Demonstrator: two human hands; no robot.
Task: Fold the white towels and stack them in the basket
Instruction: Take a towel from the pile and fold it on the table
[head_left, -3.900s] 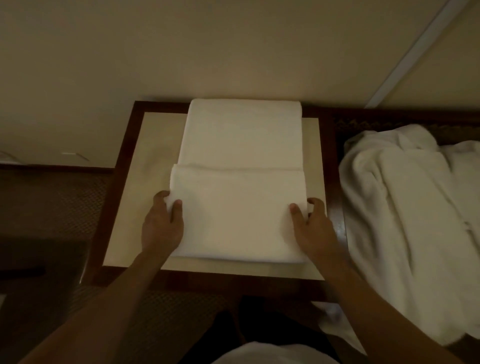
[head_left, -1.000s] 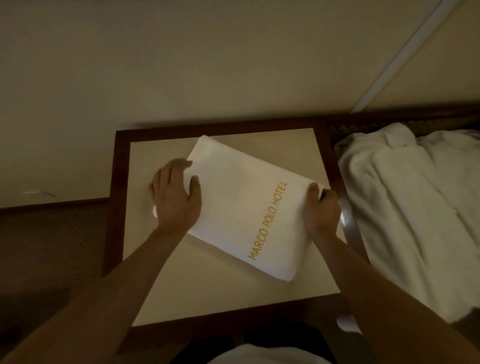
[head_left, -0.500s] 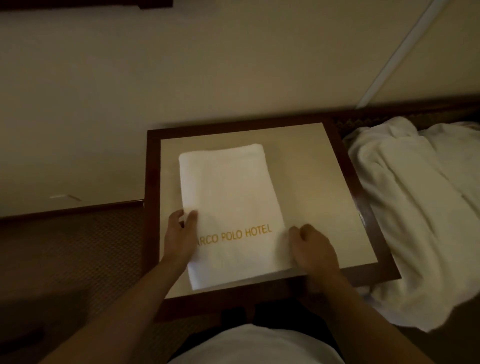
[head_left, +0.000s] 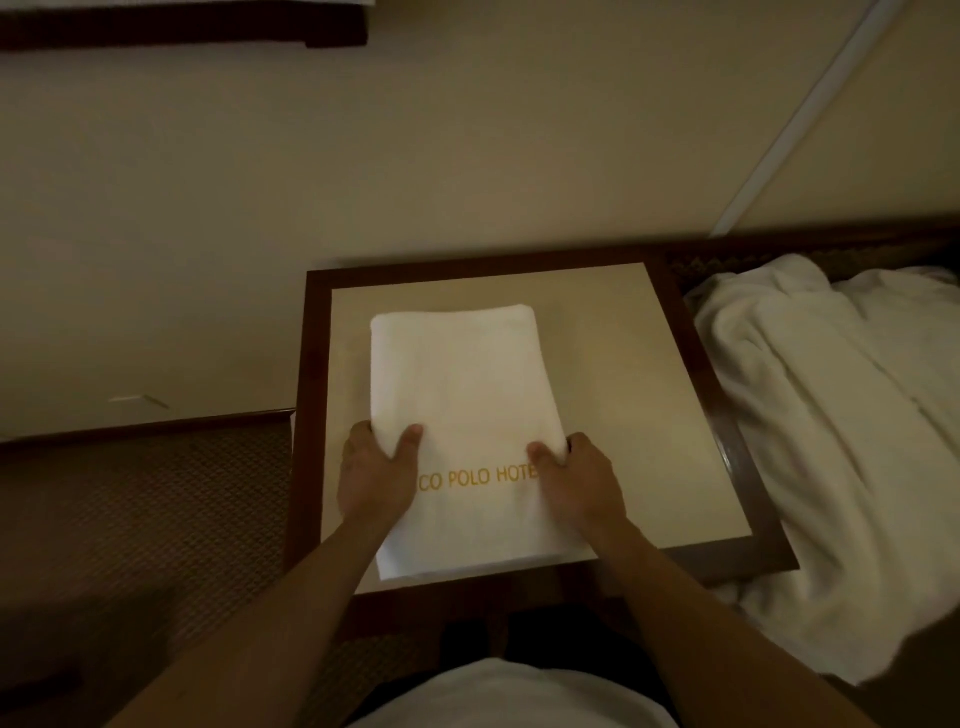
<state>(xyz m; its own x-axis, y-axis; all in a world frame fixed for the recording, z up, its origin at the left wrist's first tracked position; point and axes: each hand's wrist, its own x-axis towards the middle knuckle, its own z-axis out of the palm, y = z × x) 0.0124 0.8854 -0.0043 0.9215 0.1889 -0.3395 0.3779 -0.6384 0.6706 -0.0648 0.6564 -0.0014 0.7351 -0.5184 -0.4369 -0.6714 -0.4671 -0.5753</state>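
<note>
Gold capital letters run across the near part of the folded white towel (head_left: 457, 415), reading "CO POLO HOTE". The left hand (head_left: 376, 480) covers the start of the wording and the right hand (head_left: 576, 480) covers its end. No other writing is legible.

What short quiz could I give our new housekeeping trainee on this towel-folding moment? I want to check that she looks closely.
1. True or false: the folded white terry towel lies on the cream-topped, dark-framed wooden table.
2. Which hands grip the towel? A. left only B. right only C. both
3. Fill in: the loose white towels are heaped to the table's ____.

Key: 1 true. 2 C: left hand and right hand, thumbs on top. 3 right.
</note>
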